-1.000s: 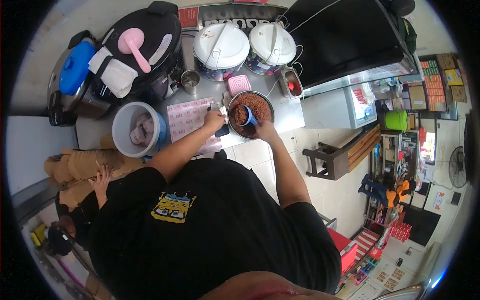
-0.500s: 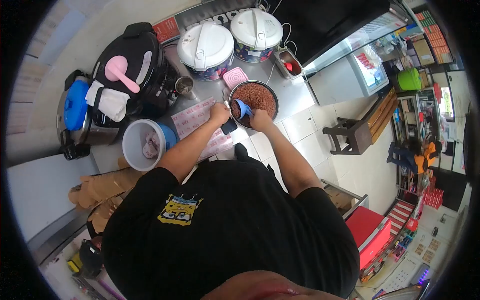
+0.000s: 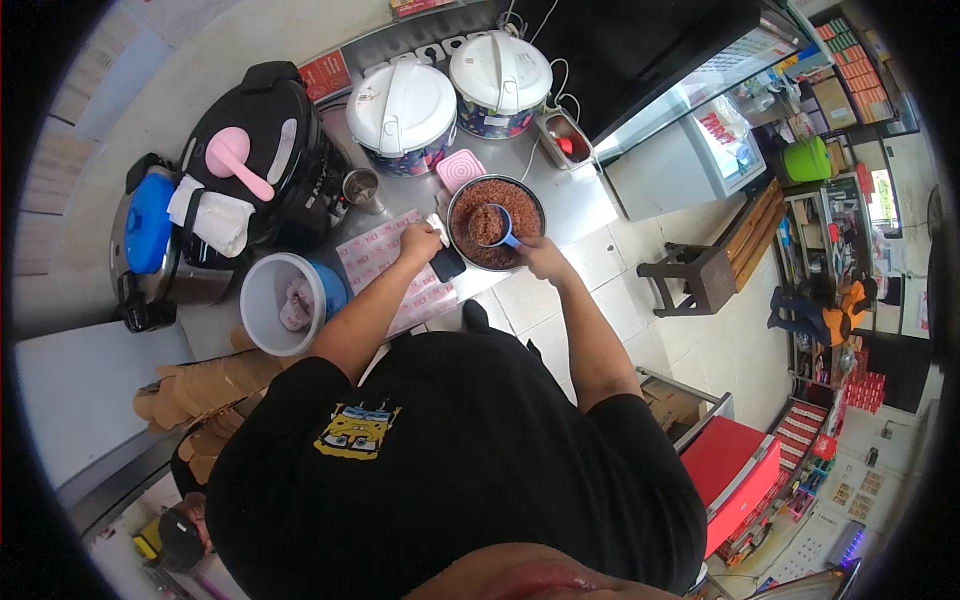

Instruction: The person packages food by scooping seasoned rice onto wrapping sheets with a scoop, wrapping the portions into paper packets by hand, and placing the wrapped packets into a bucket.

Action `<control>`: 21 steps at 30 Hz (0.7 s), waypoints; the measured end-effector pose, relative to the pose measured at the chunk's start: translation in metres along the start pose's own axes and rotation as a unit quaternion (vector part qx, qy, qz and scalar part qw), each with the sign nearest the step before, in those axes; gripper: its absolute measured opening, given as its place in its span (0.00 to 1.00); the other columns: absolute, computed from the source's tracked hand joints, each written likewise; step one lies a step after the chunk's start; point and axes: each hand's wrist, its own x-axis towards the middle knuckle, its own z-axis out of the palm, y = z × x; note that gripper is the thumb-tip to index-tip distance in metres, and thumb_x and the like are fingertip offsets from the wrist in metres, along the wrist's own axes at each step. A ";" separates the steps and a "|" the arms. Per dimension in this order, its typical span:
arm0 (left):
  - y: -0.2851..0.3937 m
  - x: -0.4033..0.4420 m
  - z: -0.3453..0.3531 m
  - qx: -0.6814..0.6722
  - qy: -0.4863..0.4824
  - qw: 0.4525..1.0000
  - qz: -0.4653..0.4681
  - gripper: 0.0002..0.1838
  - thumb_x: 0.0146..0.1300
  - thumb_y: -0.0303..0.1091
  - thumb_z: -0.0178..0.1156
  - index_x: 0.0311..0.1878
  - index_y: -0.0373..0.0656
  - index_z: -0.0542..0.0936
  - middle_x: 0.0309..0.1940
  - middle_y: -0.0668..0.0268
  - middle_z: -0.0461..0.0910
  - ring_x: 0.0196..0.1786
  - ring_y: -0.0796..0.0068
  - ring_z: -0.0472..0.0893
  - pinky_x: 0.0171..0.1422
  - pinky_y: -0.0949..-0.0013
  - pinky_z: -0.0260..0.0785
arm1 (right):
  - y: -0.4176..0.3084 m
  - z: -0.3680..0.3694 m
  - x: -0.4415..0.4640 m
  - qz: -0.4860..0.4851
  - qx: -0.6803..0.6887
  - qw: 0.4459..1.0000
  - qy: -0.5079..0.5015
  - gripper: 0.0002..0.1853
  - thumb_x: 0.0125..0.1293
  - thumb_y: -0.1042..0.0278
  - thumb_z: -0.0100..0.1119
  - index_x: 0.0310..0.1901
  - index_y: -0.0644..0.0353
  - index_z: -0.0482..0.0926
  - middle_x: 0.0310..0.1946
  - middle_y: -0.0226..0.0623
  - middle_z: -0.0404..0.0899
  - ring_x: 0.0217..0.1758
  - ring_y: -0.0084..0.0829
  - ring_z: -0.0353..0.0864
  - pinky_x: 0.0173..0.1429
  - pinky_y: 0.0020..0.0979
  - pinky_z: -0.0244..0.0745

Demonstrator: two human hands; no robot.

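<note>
My right hand (image 3: 543, 259) is closed around the handle of a blue scoop (image 3: 511, 239). The scoop's round cup holds reddish-brown rice (image 3: 487, 224) and sits over a round pot (image 3: 545, 212) of the same loose grains. At the pot's left side, my left hand (image 3: 421, 243) is closed on a small white piece (image 3: 437, 226), perhaps a cloth; its exact kind is unclear. A black phone-like object (image 3: 447, 264) lies just below that hand. Red-printed wrapping paper (image 3: 375, 262) is spread under my left forearm.
Two white-lidded rice containers (image 3: 402, 108) stand behind the pot, near a pink square trivet (image 3: 460, 170) and a metal cup (image 3: 363, 190). To the left are a black cooker (image 3: 250, 130) with a pink ladle and a white bucket (image 3: 262, 310). Another person (image 3: 825, 315) is at far right.
The blue scoop was dug into the rice with its cup tipped; now it is level and filled. My right hand has shifted slightly right and down. The whole view has tilted a little.
</note>
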 end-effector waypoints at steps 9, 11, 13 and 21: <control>-0.020 0.068 -0.015 -0.256 0.065 0.961 0.083 0.13 0.63 0.38 0.68 0.46 0.42 0.89 0.28 0.60 0.87 0.33 0.71 0.85 0.45 0.63 0.77 | -0.003 -0.012 -0.029 0.071 0.131 0.989 -0.009 0.15 0.77 0.61 0.56 0.58 0.58 0.82 0.20 0.18 0.65 0.15 0.12 0.59 0.16 0.22 0.50; -0.027 0.042 -0.030 -0.327 0.094 0.940 0.025 0.18 0.64 0.40 0.67 0.52 0.40 0.87 0.32 0.56 0.87 0.36 0.68 0.86 0.47 0.59 0.78 | -0.013 -0.006 -0.036 0.071 0.113 0.991 -0.021 0.15 0.77 0.61 0.57 0.59 0.58 0.82 0.20 0.18 0.66 0.15 0.12 0.59 0.15 0.22 0.50; -0.046 -0.001 -0.050 0.095 0.114 0.989 -0.008 0.19 0.64 0.43 0.66 0.49 0.36 0.87 0.35 0.50 0.88 0.39 0.62 0.88 0.49 0.56 0.79 | -0.027 0.006 -0.044 0.072 0.135 0.987 -0.041 0.18 0.76 0.64 0.57 0.62 0.60 0.81 0.21 0.20 0.68 0.16 0.14 0.60 0.17 0.22 0.52; -0.182 -0.136 -0.085 0.204 -0.010 0.965 -0.163 0.34 0.57 0.59 0.71 0.54 0.39 0.85 0.50 0.46 0.87 0.55 0.48 0.86 0.59 0.52 0.78 | -0.047 0.099 -0.013 0.091 0.082 0.977 -0.176 0.18 0.77 0.60 0.57 0.62 0.59 0.80 0.22 0.19 0.67 0.17 0.15 0.62 0.19 0.24 0.56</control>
